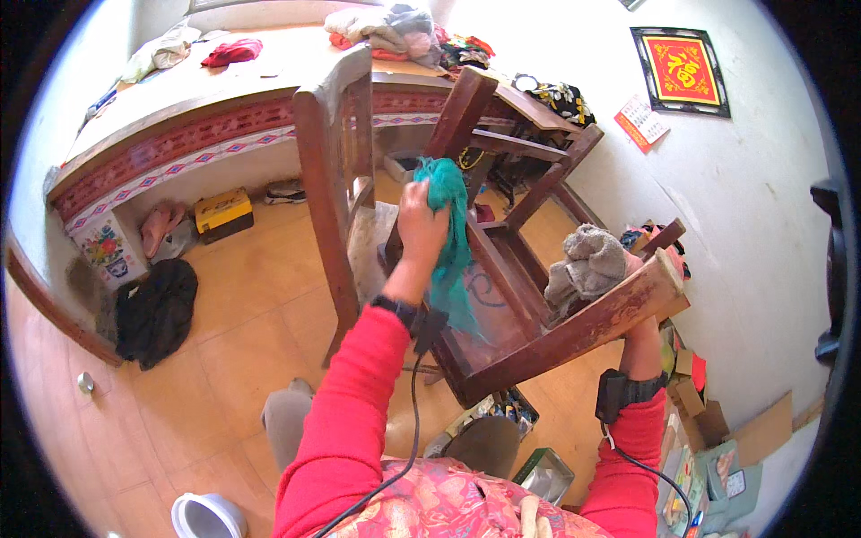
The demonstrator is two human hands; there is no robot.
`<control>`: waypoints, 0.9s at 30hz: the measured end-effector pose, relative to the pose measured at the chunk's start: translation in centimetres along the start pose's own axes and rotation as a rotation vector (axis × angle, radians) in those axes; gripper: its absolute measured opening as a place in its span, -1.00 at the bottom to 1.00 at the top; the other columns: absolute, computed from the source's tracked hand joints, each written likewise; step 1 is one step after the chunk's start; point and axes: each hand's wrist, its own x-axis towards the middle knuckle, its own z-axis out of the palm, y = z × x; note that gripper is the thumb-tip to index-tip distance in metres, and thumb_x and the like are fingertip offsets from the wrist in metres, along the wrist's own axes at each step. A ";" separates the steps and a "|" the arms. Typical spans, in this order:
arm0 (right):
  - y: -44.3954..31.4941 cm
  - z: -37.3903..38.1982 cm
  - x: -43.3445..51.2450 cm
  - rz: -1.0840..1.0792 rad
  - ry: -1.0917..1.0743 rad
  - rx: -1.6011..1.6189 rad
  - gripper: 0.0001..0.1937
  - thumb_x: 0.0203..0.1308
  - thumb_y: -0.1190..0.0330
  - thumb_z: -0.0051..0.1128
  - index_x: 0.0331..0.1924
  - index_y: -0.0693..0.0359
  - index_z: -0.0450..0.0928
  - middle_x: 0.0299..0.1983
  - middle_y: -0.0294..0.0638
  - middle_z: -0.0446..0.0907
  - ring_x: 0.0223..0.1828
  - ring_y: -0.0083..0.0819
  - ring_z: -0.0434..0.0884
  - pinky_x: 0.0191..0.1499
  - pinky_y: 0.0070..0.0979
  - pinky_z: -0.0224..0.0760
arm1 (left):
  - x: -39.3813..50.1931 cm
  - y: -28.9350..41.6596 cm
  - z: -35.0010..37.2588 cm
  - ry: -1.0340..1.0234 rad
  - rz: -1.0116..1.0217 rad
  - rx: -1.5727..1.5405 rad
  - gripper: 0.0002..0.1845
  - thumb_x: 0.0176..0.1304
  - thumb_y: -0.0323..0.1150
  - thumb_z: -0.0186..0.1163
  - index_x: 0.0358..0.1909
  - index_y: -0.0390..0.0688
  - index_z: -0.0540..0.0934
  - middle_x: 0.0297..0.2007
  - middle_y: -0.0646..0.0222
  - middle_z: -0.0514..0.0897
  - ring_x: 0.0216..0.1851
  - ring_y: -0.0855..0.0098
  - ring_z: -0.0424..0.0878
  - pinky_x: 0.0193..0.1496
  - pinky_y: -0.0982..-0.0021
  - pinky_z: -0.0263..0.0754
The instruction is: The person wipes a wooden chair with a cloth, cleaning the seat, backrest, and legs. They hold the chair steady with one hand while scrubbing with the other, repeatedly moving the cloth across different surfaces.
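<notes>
A dark red wooden stool (572, 336) is tipped over in front of me, its legs towards me and a painted mark on the seat's underside. My left hand (422, 225) grips a green mesh cloth (449, 249) against one raised leg (464, 114); the cloth's loose end hangs over the frame. On the right, my forearm passes behind the nearer leg. Part of my right hand (632, 263) shows beyond it, against a bunched grey cloth (588, 262); most of its fingers are hidden. Beside the stool stands a wooden chair (329, 168) with a worn, pale top rail.
Clothes (383, 33) lie on a long tiled counter (188, 114). Below it are a yellow-black toolbox (224, 214) and a black cloth (158, 313). A white bucket (208, 516), an open box of small items (511, 410) and cardboard (763, 430) stand around me.
</notes>
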 end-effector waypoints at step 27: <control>-0.5 1.8 -0.5 -0.062 -0.013 0.101 -0.60 0.24 0.42 0.18 0.16 0.28 0.51 -0.01 -0.26 0.63 -0.09 -0.50 0.63 0.02 -0.54 0.54 | 3.3 -5.9 -0.1 -0.021 -0.287 0.133 -0.58 0.14 -0.32 0.27 0.06 -0.19 0.55 -0.10 -0.04 0.64 -0.03 -0.10 0.58 -0.01 0.06 0.49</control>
